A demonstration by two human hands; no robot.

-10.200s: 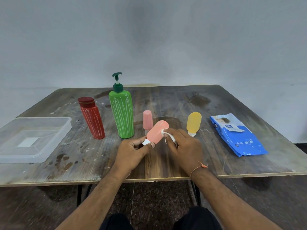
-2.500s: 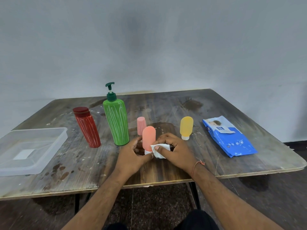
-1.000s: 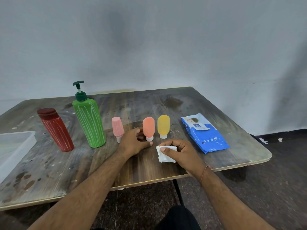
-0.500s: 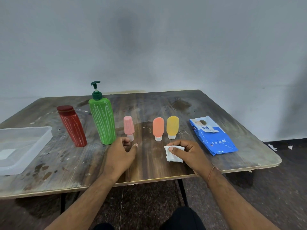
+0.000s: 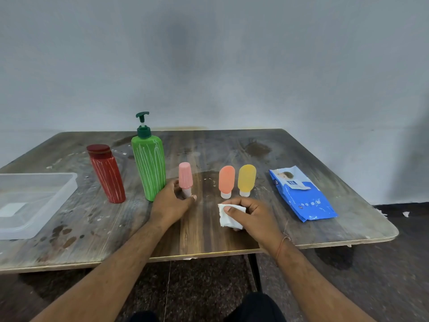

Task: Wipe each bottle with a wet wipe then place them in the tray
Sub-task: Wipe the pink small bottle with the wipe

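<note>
1. We see the left hand curled around the white cap end of the small pink bottle, which stands cap-down on the tabletop; the fingers hide most of the cap, so we cannot tell how firm this grip is.
2. The right hand pinches a crumpled wet wipe between thumb and curled fingers, just in front of the orange bottle; part of the wipe is tucked under the palm.
3. The orange bottle and the yellow bottle stand cap-down, just beside each other; whether they touch is hard to make out.
4. The green pump bottle stands left of the pink one, and the red bottle further left.
5. The clear tray sits at the far left, cut off by the frame edge; no bottle shows in the part we see.
6. The blue wipes pack lies flat on the right.
</note>
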